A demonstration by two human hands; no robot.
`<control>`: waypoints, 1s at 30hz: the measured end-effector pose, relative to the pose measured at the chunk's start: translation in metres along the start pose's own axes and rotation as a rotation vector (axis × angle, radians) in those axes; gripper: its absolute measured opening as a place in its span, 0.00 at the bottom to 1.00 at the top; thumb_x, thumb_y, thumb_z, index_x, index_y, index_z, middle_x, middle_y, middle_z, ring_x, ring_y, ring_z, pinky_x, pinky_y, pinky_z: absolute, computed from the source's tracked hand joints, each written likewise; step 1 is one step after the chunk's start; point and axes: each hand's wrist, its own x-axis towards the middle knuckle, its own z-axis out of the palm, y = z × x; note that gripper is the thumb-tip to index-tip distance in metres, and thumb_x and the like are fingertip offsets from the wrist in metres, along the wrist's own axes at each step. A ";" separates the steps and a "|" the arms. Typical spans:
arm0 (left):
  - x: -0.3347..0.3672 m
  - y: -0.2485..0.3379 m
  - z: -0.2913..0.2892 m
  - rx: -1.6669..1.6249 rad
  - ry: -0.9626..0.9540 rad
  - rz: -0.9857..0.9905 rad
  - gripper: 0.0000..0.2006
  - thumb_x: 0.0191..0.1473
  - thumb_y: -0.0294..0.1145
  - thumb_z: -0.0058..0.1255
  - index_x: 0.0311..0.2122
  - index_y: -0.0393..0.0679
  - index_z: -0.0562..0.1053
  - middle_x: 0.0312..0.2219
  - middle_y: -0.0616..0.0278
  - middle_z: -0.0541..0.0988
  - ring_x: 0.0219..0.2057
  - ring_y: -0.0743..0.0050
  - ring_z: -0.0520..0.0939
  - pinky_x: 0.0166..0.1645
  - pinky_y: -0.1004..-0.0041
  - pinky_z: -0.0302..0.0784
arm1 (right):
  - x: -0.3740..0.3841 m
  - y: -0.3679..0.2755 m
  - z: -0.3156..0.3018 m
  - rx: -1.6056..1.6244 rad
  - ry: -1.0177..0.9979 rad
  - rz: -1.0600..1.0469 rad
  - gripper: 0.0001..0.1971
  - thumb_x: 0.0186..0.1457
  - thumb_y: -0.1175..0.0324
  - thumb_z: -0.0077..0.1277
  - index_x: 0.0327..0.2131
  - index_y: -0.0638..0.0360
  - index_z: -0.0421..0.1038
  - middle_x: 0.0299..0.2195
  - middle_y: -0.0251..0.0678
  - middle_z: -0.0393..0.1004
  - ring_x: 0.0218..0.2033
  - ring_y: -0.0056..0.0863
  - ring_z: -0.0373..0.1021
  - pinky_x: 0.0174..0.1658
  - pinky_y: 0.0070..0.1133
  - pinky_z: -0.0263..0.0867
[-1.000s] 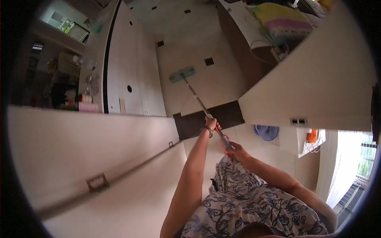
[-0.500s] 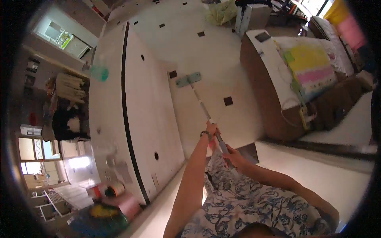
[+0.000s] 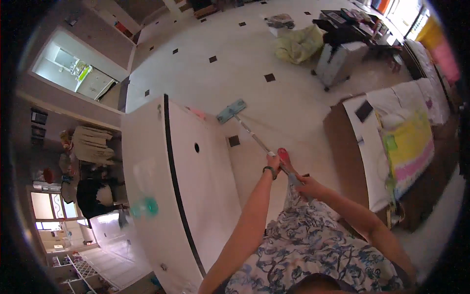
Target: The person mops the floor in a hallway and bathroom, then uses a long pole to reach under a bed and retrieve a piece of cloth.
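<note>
A flat mop (image 3: 255,137) slants away from me, its grey-green rectangular head (image 3: 231,111) flat on the pale tiled floor (image 3: 274,110). My left hand (image 3: 274,163), with a dark band at the wrist, is wrapped round the middle of the pole. Lower down, near the grey grip at the pole's end, my right hand (image 3: 309,187) is closed as well. Just beyond my hands a red shoe (image 3: 284,156) shows on my foot. The mop head lies near the far corner of a white cabinet (image 3: 205,161).
On the cabinet's top stands a blurred green, see-through item (image 3: 145,208). To the right is a brown-sided bed (image 3: 341,142) with a yellow and pink cloth (image 3: 409,142). Farther off are a wheeled grey case (image 3: 338,63) and a pale yellow-green bundle (image 3: 299,45). A doorway (image 3: 73,68) opens at far left.
I have moved forward along the cabinet, so its far end and the grey case appear nearer. The mop moved along with me, still in both hands. A red shoe has come into clear sight.
</note>
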 end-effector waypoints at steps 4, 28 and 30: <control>0.103 0.176 0.025 0.068 0.161 0.173 0.10 0.49 0.27 0.36 0.38 0.41 0.55 0.16 0.58 0.67 0.15 0.67 0.72 0.18 0.69 0.72 | 0.128 -0.169 -0.046 -0.230 -0.088 -0.129 0.30 0.47 0.71 0.47 0.56 0.49 0.51 0.18 0.30 0.65 0.13 0.18 0.61 0.16 0.17 0.60; 0.455 0.728 -0.021 -0.439 -0.008 -0.129 0.12 0.53 0.38 0.36 0.30 0.38 0.60 0.19 0.53 0.71 0.22 0.59 0.77 0.29 0.62 0.78 | 0.542 -0.764 -0.036 -0.758 -0.263 -0.017 0.35 0.42 0.71 0.48 0.57 0.50 0.49 0.17 0.31 0.65 0.14 0.18 0.62 0.17 0.19 0.61; 0.482 0.793 -0.046 -0.445 0.000 -0.074 0.12 0.52 0.38 0.39 0.34 0.40 0.58 0.18 0.55 0.70 0.21 0.60 0.76 0.28 0.62 0.78 | 0.591 -0.819 -0.018 -0.744 -0.299 0.005 0.33 0.41 0.71 0.48 0.55 0.49 0.53 0.18 0.31 0.65 0.15 0.18 0.63 0.18 0.18 0.62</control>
